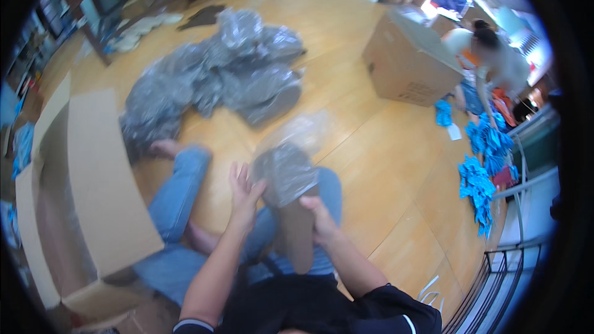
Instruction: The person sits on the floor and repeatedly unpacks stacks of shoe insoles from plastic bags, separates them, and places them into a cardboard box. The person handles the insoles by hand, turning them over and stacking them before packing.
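On the wooden floor (383,167), between my knees, I see a brown insole (299,235) standing nearly upright, its upper end tucked into a clear plastic bag (286,170). My right hand (322,219) has its fingers closed around the insole's right edge, gripping it. My left hand (244,195) sits open with fingers spread, touching the left side of the bag. The view is blurred, so finer detail of the bag's mouth I cannot tell. Just beyond my jeans lies a heap of bagged grey insoles (216,83). An open cardboard box (80,198) stands to my left, and another cardboard box (408,65) rests farther off to the right, beside a second person (495,62) and scattered blue pieces (482,167).
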